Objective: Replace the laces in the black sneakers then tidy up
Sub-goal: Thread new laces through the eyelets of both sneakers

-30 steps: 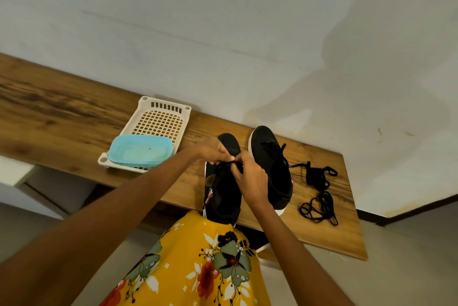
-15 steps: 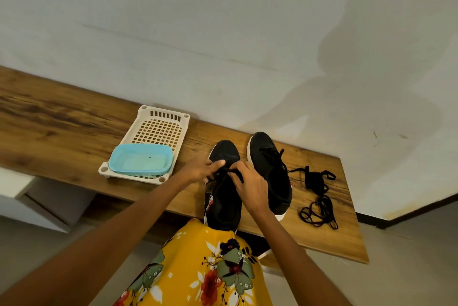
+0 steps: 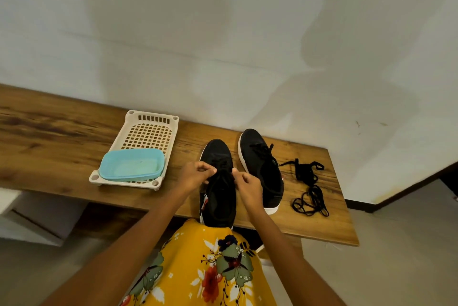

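Sneakers first: your black pair stands side by side on the wooden bench [image 3: 62, 137], toes toward the wall, with the left sneaker [image 3: 219, 189] pulled close so its heel overhangs the near edge above your lap, and the right sneaker [image 3: 261, 169] just beside it. The right one looks finished, as a lace runs through its eyelets and ends in a loose bow near the top. You are working on the left one now: your left hand [image 3: 195, 175] and your right hand [image 3: 249, 186] sit on either side of its tongue, each with fingers curled in and pinching an end of the lace [image 3: 224, 169] that crosses the upper. Whether you are drawing it tight or beginning the knot is too small to tell, and I cannot make out whether every eyelet is filled. So, by my reading, the lacing is close to done, with the tie on this shoe still left. The tidying has not started: loose black laces [image 3: 309, 189], presumably the old ones, lie in a tangle on the bench to the right of the shoes, well apart from the white basket [image 3: 148, 120] and the blue container [image 3: 132, 164] resting in its near end, which wait on the left.
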`<state>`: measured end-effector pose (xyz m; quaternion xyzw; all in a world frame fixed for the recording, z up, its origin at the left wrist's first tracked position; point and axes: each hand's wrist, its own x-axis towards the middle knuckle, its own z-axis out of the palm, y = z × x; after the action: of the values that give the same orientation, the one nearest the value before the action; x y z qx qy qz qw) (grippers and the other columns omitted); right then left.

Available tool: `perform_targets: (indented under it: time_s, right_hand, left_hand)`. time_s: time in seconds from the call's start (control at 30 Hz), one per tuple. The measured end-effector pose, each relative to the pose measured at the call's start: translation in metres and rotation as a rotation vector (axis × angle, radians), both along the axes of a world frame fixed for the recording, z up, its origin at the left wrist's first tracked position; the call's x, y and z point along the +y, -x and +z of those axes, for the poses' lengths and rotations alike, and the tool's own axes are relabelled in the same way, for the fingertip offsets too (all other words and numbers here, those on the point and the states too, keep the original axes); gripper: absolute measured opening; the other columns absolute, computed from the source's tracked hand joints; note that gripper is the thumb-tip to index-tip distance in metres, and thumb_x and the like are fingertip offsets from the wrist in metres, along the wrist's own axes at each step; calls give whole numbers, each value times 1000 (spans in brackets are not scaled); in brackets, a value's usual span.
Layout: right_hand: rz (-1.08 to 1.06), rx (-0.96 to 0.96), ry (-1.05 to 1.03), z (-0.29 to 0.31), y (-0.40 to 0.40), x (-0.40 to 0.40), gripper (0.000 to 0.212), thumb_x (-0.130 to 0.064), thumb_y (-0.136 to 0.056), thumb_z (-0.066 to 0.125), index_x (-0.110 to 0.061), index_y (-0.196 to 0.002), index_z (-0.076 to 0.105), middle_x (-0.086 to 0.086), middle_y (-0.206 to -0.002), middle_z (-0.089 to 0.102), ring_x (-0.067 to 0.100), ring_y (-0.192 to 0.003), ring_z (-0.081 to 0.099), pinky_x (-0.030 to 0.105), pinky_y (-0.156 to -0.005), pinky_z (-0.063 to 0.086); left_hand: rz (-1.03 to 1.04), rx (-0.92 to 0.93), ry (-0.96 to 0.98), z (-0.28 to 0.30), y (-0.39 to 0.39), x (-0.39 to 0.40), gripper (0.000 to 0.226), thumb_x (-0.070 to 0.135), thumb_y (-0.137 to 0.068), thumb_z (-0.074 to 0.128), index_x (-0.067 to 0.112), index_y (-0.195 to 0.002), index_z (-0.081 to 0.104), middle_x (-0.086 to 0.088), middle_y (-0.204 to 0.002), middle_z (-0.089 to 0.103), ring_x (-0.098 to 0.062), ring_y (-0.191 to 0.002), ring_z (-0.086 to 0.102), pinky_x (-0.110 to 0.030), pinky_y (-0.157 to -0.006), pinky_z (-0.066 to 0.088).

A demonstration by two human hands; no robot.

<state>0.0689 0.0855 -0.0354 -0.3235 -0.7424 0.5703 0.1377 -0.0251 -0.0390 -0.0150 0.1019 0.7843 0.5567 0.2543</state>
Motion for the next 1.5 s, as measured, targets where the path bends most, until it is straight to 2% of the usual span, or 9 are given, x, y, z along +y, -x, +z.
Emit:
perform_targets:
  time_s: [0.17, 0.63, 0.73, 0.87, 1.0, 1.1, 1.27, 1.4, 1.5]
  right_hand:
    - [51, 46, -55, 4, -6, -3, 17, -35, -85, 68, -19, -86, 73, -8, -83, 71, 4, -83, 65, 22, -76, 52]
    - [60, 47, -273, 2, -9, 3, 10, -20, -90, 63, -18, -86, 72, -17, -75, 65, -9, -74, 60, 7, -65, 45]
    - [-15, 45, -207, -1, -10, -1, 15, -16, -88, 61, -10, -74, 64, -8, -68, 63, -1, -65, 58, 12, -61, 42]
    - [-65, 56, -128, -3, -9, 0, 21, -13, -87, 58, -8, -68, 51, 11, -72, 62, 26, -74, 63, 37, -67, 50]
    - [-84, 55, -30, -7, -9, 2, 27, -14, -89, 55, -15, -64, 45, 6, -73, 61, 30, -83, 65, 49, -80, 55]
    - [-16, 56, -12, -6, -10, 5, 22, -15, -90, 57, -14, -69, 53, 2, -74, 61, 23, -82, 65, 43, -81, 56]
    - [184, 81, -263, 2, -13, 8, 13, -24, -82, 73, -18, -80, 61, -11, -81, 59, -5, -77, 56, 9, -68, 43]
    - [102, 82, -289, -1, -10, 5, 15, -29, -84, 70, -18, -76, 65, -9, -79, 64, 0, -74, 59, 14, -67, 44]
    - [27, 69, -191, -6, -8, 3, 18, -30, -88, 65, -17, -76, 63, -7, -75, 65, 5, -75, 62, 31, -73, 53]
  left_hand:
    - [28, 8, -37, -1, -5, 1, 8, 10, -86, 64, 6, -91, 68, -7, -92, 66, -12, -80, 61, -22, -70, 51]
    - [57, 27, -19, -1, -7, 1, 13, 12, -85, 66, 3, -93, 68, -10, -91, 67, -15, -80, 61, -17, -62, 46]
    - [52, 14, -14, -2, -6, 0, 11, 12, -86, 65, 4, -93, 67, -9, -91, 67, -14, -80, 61, -17, -63, 46]
    - [55, -12, -8, -4, -5, -2, 10, 11, -87, 63, 4, -93, 66, -7, -88, 66, -10, -74, 61, -13, -59, 47]
    - [54, -40, -3, -8, -5, -6, 11, 9, -88, 61, 3, -97, 65, -7, -90, 65, -10, -73, 61, -13, -56, 47]
    - [53, -31, -19, -8, -5, -7, 9, 7, -88, 60, 4, -95, 66, -3, -85, 64, -14, -81, 61, -13, -58, 49]
    - [-35, 15, -26, -2, -3, -2, 16, 11, -88, 62, 9, -103, 67, -3, -90, 65, -11, -78, 58, -19, -65, 47]
    - [1, 18, -46, -3, -6, 1, 14, 14, -86, 65, 6, -97, 68, -6, -93, 67, -13, -84, 62, -18, -66, 50]
    - [80, 4, -57, -3, -6, 3, 15, 14, -86, 65, 3, -95, 68, -10, -93, 68, -13, -82, 63, -18, -66, 51]
